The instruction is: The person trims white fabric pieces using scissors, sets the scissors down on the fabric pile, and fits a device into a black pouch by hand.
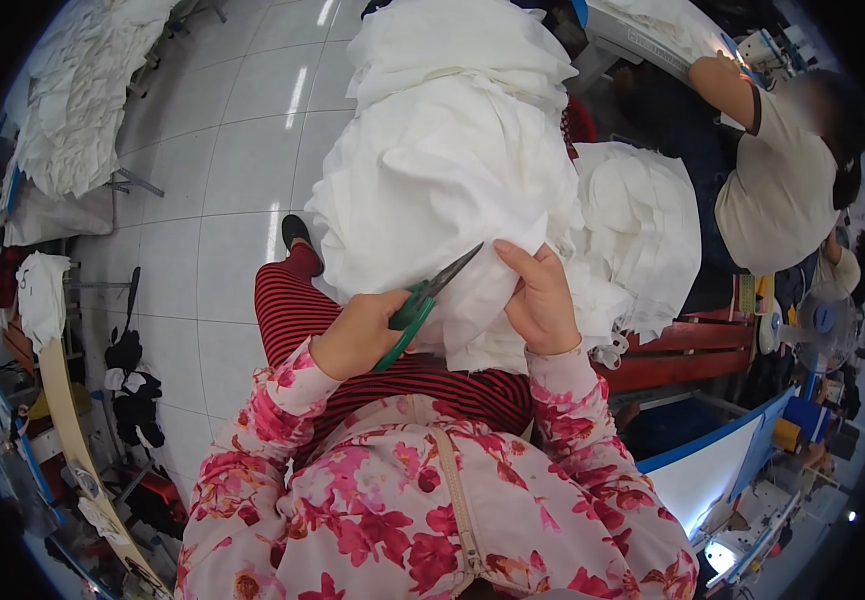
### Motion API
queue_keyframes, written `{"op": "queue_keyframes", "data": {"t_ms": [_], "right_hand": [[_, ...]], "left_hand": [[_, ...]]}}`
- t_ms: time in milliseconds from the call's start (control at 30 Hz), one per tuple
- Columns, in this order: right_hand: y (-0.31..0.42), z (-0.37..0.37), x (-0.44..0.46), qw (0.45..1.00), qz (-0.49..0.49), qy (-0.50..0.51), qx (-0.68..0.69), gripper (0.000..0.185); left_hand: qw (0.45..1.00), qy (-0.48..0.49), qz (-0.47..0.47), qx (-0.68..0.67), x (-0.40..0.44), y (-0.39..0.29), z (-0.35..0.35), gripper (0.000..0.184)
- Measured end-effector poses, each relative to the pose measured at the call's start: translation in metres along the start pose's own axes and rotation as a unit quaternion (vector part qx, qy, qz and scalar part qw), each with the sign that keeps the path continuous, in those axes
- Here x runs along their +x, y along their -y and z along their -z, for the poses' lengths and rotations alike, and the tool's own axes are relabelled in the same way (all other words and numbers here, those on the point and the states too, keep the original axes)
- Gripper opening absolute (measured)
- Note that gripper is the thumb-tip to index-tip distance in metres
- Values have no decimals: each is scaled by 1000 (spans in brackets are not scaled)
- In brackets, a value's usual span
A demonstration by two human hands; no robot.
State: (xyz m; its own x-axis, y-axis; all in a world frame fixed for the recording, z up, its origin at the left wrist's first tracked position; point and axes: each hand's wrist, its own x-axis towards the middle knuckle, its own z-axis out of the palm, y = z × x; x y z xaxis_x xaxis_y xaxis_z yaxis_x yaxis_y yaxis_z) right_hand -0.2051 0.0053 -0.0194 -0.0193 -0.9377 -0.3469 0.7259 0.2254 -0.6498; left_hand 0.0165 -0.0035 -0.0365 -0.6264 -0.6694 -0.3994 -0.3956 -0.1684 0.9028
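Note:
A heap of white fabric (453, 170) covers my lap and reaches away in front of me. My left hand (358, 335) is closed around the green handles of a pair of scissors (414, 316). Their dark blades point up and to the right, over the cloth, with the tip near my right thumb. My right hand (545, 300) pinches a bit of the white fabric between thumb and fingers, just right of the scissors' tip. Whether the blades touch the cloth, I cannot tell.
On the right, more white fabric pieces (643, 225) lie beside a red wooden bench (693, 350). A person (783, 180) sits at a sewing machine there, near a fan (823, 318). At the left, white cloth (88, 90) is piled above the tiled floor (228, 150).

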Motion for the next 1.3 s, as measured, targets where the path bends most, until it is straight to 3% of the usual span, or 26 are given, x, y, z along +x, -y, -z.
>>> {"op": "queue_keyframes", "data": {"t_ms": [67, 367, 767, 867, 1067, 1300], "right_hand": [[-1, 1, 1, 1000, 13, -6, -12, 37], [-1, 2, -1, 999, 21, -3, -32, 36], [-1, 1, -2, 999, 24, -4, -29, 35], [1, 0, -3, 1000, 24, -13, 8, 33], [-3, -4, -6, 999, 45, -19, 15, 32], [-13, -10, -11, 997, 58, -11, 42, 28]], "left_hand": [[997, -13, -53, 54, 2, 5, -1, 30], [999, 14, 24, -27, 0, -5, 0, 28], [998, 9, 42, -37, 0, 1, -2, 28], [995, -48, -56, 73, 1, 4, -4, 28], [978, -135, -44, 154, -3, -14, -10, 26], [982, -120, -70, 128, -6, -18, -10, 25]]}}
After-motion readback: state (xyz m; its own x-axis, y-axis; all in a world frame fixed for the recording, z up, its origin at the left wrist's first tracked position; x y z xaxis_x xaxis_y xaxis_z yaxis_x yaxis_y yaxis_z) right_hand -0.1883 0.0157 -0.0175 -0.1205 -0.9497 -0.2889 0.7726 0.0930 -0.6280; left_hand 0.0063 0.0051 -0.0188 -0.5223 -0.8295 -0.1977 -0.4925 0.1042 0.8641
